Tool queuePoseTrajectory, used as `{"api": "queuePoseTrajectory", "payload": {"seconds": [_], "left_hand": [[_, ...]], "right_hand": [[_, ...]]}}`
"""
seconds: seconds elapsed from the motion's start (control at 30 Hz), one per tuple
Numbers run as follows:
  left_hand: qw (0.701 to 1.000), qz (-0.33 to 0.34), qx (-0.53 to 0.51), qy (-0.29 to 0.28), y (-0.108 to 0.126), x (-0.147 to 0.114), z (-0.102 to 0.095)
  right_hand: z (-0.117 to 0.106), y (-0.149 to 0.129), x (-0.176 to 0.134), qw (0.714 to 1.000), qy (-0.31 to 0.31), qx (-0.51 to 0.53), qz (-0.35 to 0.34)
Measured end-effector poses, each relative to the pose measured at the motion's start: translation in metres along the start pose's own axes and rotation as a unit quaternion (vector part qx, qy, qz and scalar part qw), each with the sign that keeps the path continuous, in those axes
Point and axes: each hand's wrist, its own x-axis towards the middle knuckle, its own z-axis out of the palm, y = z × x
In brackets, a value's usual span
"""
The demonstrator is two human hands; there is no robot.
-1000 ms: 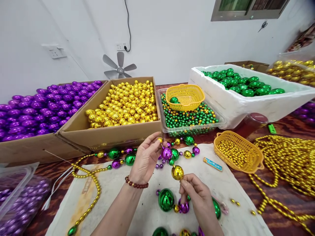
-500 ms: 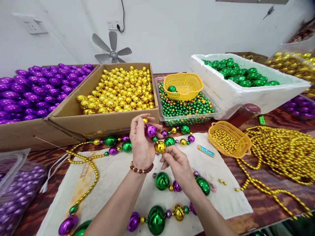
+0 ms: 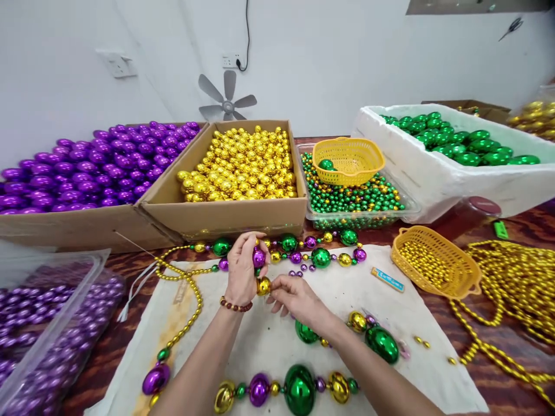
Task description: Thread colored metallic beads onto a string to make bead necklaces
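My left hand [image 3: 243, 267] curls its fingers round a short string of beads. A shiny purple bead [image 3: 259, 257] shows inside its grip, and a gold bead [image 3: 263, 285] sticks out below. Just right of that gold bead, my right hand [image 3: 299, 297] pinches thumb and forefinger together; whatever is between them is too small to make out. Behind both hands lie strung purple, green and gold beads [image 3: 321, 258]. A few small loose purple beads [image 3: 303, 267] rest on the white cloth [image 3: 260, 352]. Nearer me runs another string with a large green bead [image 3: 299, 389].
At the back stand boxes of purple beads [image 3: 87, 167] and gold beads [image 3: 243, 167], a clear tray [image 3: 364, 218] with a yellow basket [image 3: 349, 162] on it, and a white foam box [image 3: 399, 173]. On the right are another basket [image 3: 433, 254], a jar [image 3: 472, 214] and gold bead strands [image 3: 515, 283].
The head view has swung left, so the scene sits further right. My left fingers have closed more round the beads. Small purple beads now show beyond my right hand.
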Motion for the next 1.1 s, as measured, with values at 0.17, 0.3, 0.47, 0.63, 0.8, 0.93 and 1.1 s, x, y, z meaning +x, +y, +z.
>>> {"api": "queuePoseTrajectory", "payload": {"seconds": [0.17, 0.3, 0.47, 0.63, 0.8, 0.93, 1.1], "left_hand": [[0.996, -0.064, 0.038, -0.042, -0.026, -0.011, -0.028], [0.990, -0.079, 0.078, -0.086, -0.033, -0.021, -0.032], [0.984, -0.064, 0.129, -0.100, -0.036, -0.023, -0.034], [0.981, -0.060, 0.152, -0.102, -0.041, -0.023, -0.038], [0.972, -0.049, 0.196, -0.124, -0.041, -0.026, -0.041], [0.966, -0.059, 0.205, -0.149, -0.040, -0.028, -0.042], [0.961, -0.060, 0.208, -0.174, -0.036, -0.028, -0.037]], "right_hand": [[-0.015, -0.017, 0.014, 0.995, 0.070, -0.049, -0.051], [-0.021, -0.038, 0.037, 0.991, 0.083, -0.059, -0.084], [-0.022, -0.045, 0.045, 0.991, 0.031, -0.083, -0.098], [-0.018, -0.045, 0.039, 0.986, 0.044, -0.117, -0.114], [-0.025, -0.049, 0.041, 0.975, 0.162, -0.087, -0.127], [-0.036, -0.046, 0.041, 0.968, 0.224, -0.011, -0.115], [-0.026, -0.038, 0.030, 0.989, 0.115, 0.035, -0.084]]}}
